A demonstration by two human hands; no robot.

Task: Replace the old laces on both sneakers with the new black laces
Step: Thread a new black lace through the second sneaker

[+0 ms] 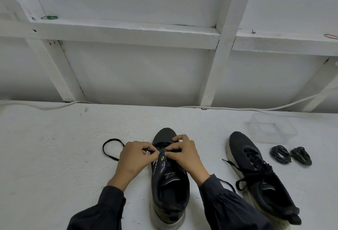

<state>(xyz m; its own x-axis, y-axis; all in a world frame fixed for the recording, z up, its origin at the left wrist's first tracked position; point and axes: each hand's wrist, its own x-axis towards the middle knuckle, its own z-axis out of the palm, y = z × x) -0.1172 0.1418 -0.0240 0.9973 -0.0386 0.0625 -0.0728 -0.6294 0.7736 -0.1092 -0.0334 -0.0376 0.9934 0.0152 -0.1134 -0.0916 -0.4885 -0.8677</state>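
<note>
A black sneaker point(169, 193) stands in front of me, toe pointing away, tongue raised. My left hand point(136, 156) pinches a black lace point(111, 149) at the eyelets near the toe; the lace loops out to the left on the white surface. My right hand point(186, 154) pinches the same lace at the eyelets from the right side. A second black sneaker point(256, 171) lies to the right, still laced with a black lace, its ends loose. Two coiled black laces point(280, 154) point(300, 155) rest further right.
A clear plastic box point(270, 129) sits behind the coiled laces at the right. A white cable point(237, 108) runs along the back edge of the white table point(54, 147). Behind it rises a white framed wall.
</note>
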